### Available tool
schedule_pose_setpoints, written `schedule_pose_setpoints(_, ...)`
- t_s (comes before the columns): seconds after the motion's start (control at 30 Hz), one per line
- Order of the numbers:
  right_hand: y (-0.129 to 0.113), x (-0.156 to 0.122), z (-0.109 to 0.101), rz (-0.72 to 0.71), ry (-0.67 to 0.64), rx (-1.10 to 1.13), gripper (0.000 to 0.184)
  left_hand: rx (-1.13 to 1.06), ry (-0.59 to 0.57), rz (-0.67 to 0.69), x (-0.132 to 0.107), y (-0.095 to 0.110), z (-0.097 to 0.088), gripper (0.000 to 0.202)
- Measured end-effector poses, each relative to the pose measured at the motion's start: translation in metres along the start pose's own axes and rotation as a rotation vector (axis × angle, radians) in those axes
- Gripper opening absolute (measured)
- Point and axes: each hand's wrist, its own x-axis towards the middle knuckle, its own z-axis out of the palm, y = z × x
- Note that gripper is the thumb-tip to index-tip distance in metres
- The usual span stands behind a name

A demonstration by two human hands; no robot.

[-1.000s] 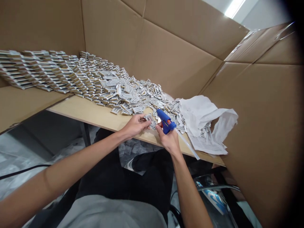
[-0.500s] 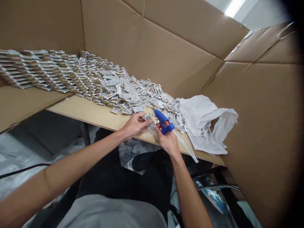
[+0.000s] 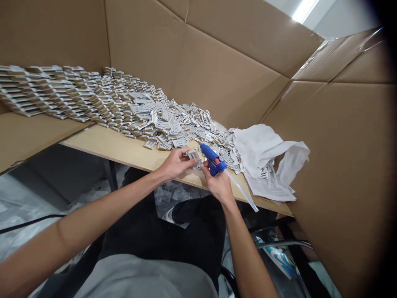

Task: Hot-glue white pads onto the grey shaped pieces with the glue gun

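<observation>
My left hand [image 3: 175, 164] pinches a small grey-and-white flat piece [image 3: 194, 155] just above the wooden table edge. My right hand [image 3: 218, 183] is closed round a blue glue gun [image 3: 211, 158] with an orange trigger, its nozzle end close to the piece. A clear glue stick [image 3: 242, 191] juts out of the gun's back, down to the right. Both hands work close together at the table's near edge.
A long heap of the same small grey pieces [image 3: 130, 109] runs along the table [image 3: 108, 145], stacked in neat rows at the left. Crumpled white paper [image 3: 266, 159] lies to the right. Cardboard walls [image 3: 232, 70] enclose the back and right. A black cable [image 3: 27, 223] crosses the floor.
The glue gun has shifted slightly left and up, closer to the piece. My left hand has barely moved.
</observation>
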Motion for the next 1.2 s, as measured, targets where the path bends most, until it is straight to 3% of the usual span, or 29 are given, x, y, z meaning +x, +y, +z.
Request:
schedule_pose_setpoints(0.23,0.0002,0.0011,-0.0040,-0.001,0.014,0.006,0.031,-0.028,-0.052,-0.034,0.0014,-0.0016,-0.0025,0.035)
schedule_pose_setpoints(0.43,-0.0026,-0.0013,-0.0018,-0.018,-0.005,-0.022,0.027,-0.025,0.003,-0.028,-0.0007,0.0011,-0.0007,0.037)
schedule_pose_setpoints(0.7,-0.0002,0.0015,-0.0061,0.006,0.017,-0.011,0.030,-0.020,-0.082,-0.030,0.0042,-0.0038,-0.0046,0.037)
schedule_pose_setpoints(0.97,0.0015,-0.0013,0.0006,-0.048,-0.015,-0.013,0.023,-0.031,-0.018,-0.037,0.0014,-0.0046,-0.0041,0.042)
schedule_pose_setpoints(1.2,-0.0006,-0.0006,-0.0054,-0.009,-0.011,-0.019,0.027,-0.021,-0.090,-0.056,0.0026,-0.0037,-0.0053,0.037)
